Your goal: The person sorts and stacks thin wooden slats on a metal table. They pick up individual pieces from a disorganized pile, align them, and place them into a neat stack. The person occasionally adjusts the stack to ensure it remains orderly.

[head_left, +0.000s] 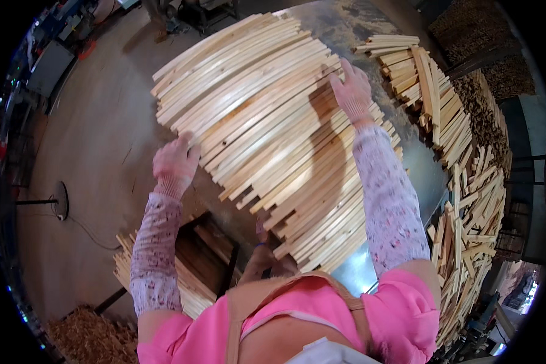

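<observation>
A broad layer of pale wooden strips lies side by side on a metal table. My left hand, in a light pink glove, is closed at the left end of a wooden strip in the middle of the layer. Across the layer, my right hand is gloved too, its thumb and forefinger at the right end of a strip. The fingertips partly cover the strip ends. The strips' left ends are uneven, and a shadow of my right arm falls over them.
Stacked wooden pieces lie along the right, with a loose heap of offcuts nearer me. A rack with more strips stands at lower left, beside a pile of scraps. A round stand base is on the floor at left.
</observation>
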Tool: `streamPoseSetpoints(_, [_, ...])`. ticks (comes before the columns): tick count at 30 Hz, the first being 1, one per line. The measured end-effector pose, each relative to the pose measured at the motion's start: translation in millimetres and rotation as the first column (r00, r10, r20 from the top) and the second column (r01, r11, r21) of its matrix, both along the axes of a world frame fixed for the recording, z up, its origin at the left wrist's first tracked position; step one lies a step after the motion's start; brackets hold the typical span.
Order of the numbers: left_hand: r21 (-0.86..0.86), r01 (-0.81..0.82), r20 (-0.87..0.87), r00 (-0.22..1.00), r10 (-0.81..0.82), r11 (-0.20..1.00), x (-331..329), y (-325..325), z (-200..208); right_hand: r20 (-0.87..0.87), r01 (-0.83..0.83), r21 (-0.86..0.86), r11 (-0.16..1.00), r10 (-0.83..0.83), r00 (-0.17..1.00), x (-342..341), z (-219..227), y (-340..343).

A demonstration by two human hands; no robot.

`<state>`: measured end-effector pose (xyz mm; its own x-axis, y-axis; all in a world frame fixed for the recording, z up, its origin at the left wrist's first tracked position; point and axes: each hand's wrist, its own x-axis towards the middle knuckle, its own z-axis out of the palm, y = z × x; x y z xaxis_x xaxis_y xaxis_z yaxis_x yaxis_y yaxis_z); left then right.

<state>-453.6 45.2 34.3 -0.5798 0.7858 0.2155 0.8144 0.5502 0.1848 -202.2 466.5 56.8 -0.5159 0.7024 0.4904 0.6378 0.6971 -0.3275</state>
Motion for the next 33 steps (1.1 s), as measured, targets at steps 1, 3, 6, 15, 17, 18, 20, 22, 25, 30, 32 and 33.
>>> streamPoseSetpoints(1, [0.021, 0.012, -0.007, 1.0, -0.012, 1.0, 1.1, 2.4, -2.9, 0.095, 0.052, -0.027, 0.998, -0.049, 0.994, -21.7, 3.5, 28.1])
streamPoseSetpoints(3, [0.053, 0.03, -0.024, 0.999, -0.029, 0.998, 1.0, 2.3, -0.4, 0.28, 0.159, -0.077, 0.984, -0.131, 0.951, -58.8, 7.6, 73.4])
streamPoseSetpoints(6, [0.123, 0.004, -0.047, 0.999, 0.002, 0.992, -0.1, -1.2, 0.3, 0.329, 0.199, -0.385, 0.901, -0.067, 0.942, -86.6, 0.5, 95.3])
streamPoseSetpoints(15, [0.555, -0.357, 0.65, 0.749, -0.125, 0.751, 3.0, 3.6, 39.1, -0.077, -0.066, 0.046, 0.997, 0.069, 0.995, -41.7, 40.2, 130.6])
streamPoseSetpoints(17, [0.439, -0.43, 0.787, 0.607, -0.108, 0.789, -1.2, -11.7, 53.4, 0.196, -0.069, 0.171, 0.983, 0.035, 0.98, -44.7, 64.8, 96.8])
streamPoseSetpoints(18, [0.374, -0.447, 0.801, 0.597, -0.04, 0.813, -1.6, -27.8, 49.4, 0.416, -0.166, 0.157, 0.974, 0.088, 0.905, -54.3, 76.8, 63.7])
streamPoseSetpoints(20, [0.282, -0.36, 0.817, 0.576, -0.026, 0.889, 3.7, -10.3, 33.7, 0.561, -0.188, 0.163, 0.969, 0.066, 0.825, -17.4, 39.5, 109.0])
streamPoseSetpoints(22, [0.103, -0.069, 0.199, 0.979, 0.048, 0.992, 11.5, 2.6, 29.8, 0.039, 0.006, -0.332, 0.943, 0.007, 0.999, -10.5, 19.3, 84.9])
streamPoseSetpoints(25, [0.006, 0.044, -0.218, 0.975, -0.042, 0.999, 19.6, 18.7, 32.8, 0.151, -0.171, 0.109, 0.979, 0.154, 0.976, 32.1, -17.3, 72.0])
streamPoseSetpoints(30, [0.261, 0.268, -0.362, 0.918, -0.164, 0.927, 33.8, 7.5, 29.0, -0.07, 0.25, -0.203, 0.947, -0.269, 0.961, 205.7, -34.6, -44.5])
streamPoseSetpoints(32, [0.305, 0.321, -0.353, 0.912, -0.206, 0.897, 49.7, 1.7, 24.4, -0.014, 0.506, -0.214, 0.835, -0.521, 0.854, 325.1, -68.3, -101.3])
streamPoseSetpoints(33, [0.326, 0.364, -0.344, 0.905, -0.249, 0.872, 56.6, 2.9, 18.3, 0.121, 0.682, -0.123, 0.721, -0.671, 0.732, 387.7, -95.4, -138.4])
